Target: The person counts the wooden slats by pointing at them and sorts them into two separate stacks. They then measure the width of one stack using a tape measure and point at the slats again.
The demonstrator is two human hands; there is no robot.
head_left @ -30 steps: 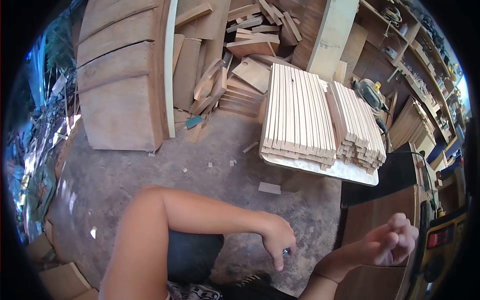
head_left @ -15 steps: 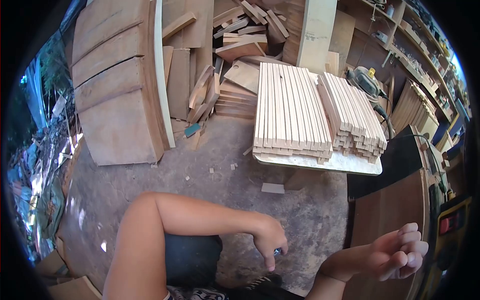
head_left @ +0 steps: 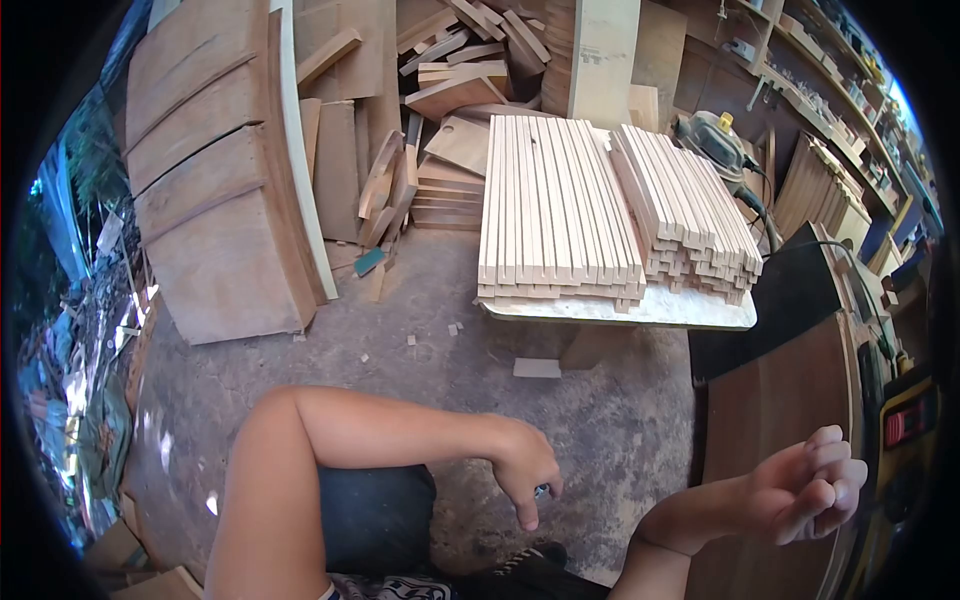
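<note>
My left hand (head_left: 524,466) hangs over the concrete floor with its fingers curled. A small shiny piece (head_left: 542,491) shows at its fingers, too little of it to name. My right hand (head_left: 808,488) is raised at the right, in front of a brown wooden panel (head_left: 775,410). Its fingers are bent in toward the thumb, and nothing shows in them. Beyond both hands, two stacks of pale wooden strips, the left stack (head_left: 560,200) and the right stack (head_left: 690,200), lie on a white-topped table (head_left: 690,308). Neither hand touches them.
A power tool with a yellow knob (head_left: 715,140) sits behind the right stack, its cable trailing down. Wood offcuts (head_left: 470,75) pile up at the back. A large curved wooden piece (head_left: 215,220) stands at the left. Scraps (head_left: 537,368) lie on the floor.
The view has turned slightly, so the stacks and table sit farther left. My left hand is a little higher and left in view; both hands keep nearly the same pose.
</note>
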